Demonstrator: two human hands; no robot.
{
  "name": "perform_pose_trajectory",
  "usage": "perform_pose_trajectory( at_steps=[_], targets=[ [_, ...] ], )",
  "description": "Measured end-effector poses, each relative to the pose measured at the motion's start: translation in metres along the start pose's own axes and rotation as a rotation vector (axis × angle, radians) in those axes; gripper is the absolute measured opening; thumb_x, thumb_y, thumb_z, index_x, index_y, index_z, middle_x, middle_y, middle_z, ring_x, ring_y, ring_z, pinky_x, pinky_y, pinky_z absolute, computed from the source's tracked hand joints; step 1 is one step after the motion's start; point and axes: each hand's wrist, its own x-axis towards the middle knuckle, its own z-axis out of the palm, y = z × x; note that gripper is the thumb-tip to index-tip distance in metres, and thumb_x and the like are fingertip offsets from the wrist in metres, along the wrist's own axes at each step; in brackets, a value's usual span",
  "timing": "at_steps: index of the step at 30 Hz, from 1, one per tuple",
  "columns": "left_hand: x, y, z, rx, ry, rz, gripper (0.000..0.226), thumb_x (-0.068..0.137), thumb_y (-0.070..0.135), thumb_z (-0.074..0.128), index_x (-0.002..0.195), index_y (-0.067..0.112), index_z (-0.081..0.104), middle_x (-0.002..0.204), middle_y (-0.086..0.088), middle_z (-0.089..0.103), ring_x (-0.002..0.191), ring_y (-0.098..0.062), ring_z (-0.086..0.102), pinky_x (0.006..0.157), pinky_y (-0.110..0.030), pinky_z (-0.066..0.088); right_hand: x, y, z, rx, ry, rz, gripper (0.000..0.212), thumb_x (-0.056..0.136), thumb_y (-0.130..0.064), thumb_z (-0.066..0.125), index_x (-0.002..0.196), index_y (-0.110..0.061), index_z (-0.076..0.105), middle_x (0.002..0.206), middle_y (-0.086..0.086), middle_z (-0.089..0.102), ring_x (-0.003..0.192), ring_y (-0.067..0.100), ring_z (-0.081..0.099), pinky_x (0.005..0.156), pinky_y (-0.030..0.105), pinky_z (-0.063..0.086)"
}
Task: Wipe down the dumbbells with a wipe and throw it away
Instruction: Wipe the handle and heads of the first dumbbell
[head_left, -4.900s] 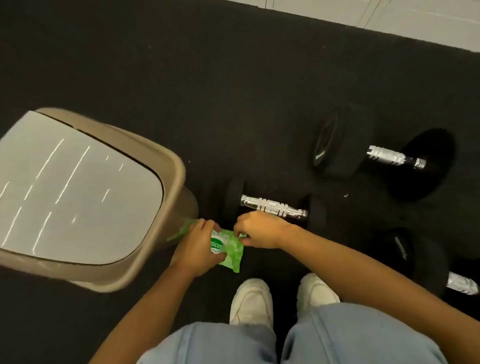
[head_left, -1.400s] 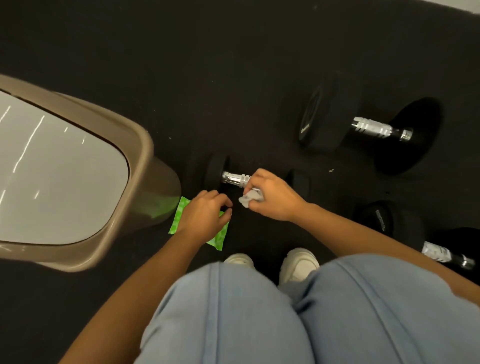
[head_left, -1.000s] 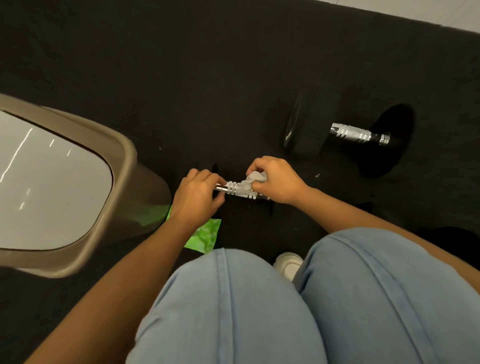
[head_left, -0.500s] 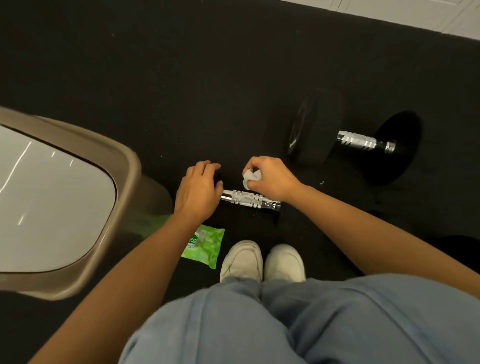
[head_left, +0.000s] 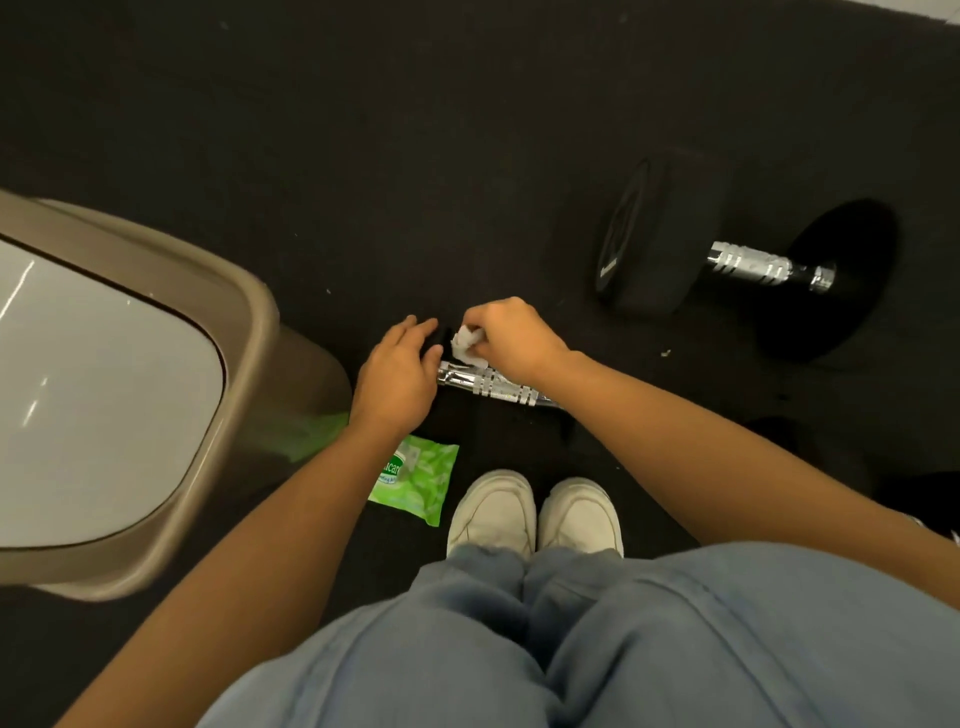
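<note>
Dumbbell wiping was underway: right grip pinched the wipe, left grip lay flat on its end; the handle likely needed rubbing next.

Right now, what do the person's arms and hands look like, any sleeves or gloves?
Both forearms are bare, with no sleeves in view. The left hand and right hand wear no gloves, and I see no watch or ring.

Left hand off wipe pack, now over left end of near dumbbell, fingers straighter than half-second back. Pack now lying on floor. Right hand pulled wipe free, now pinches it crumpled there.
</note>
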Motion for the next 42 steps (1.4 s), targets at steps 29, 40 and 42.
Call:
perform_pose_trajectory(
  at_steps=[29,40,42],
  targets=[
    [0.001,0.000,0.000,-0.070,0.008,-0.025,0.043,0.098,0.027,0.044,0.141,0.022,0.041,0.150,0.001,0.032,0.134,-0.019,0.038,0.102,-0.035,0.036,0.003,0.004,0.005,-0.143,-0.157,-0.129,0.037,0.088,0.000,0.051,0.116,-0.019,0.063,0.111,0.008,0.060,0.100,0.026,0.058,0.084,0.040,0.051],
    [0.001,0.002,-0.002,-0.075,-0.009,-0.034,0.043,0.099,0.027,0.044,0.141,0.022,0.039,0.151,0.001,0.031,0.134,-0.019,0.037,0.104,-0.039,0.035,0.002,-0.002,0.000,-0.286,-0.222,-0.271,0.040,0.088,0.001,0.053,0.123,-0.016,0.060,0.127,0.006,0.052,0.113,0.026,0.053,0.091,0.037,0.047],
    [0.001,0.002,-0.001,-0.075,-0.012,-0.034,0.043,0.099,0.027,0.044,0.141,0.022,0.039,0.151,0.001,0.031,0.134,-0.018,0.037,0.103,-0.038,0.035,0.000,-0.003,0.001,-0.316,-0.230,-0.300,0.041,0.088,0.000,0.053,0.126,-0.016,0.058,0.129,0.005,0.050,0.115,0.026,0.051,0.092,0.035,0.046]
  ],
)
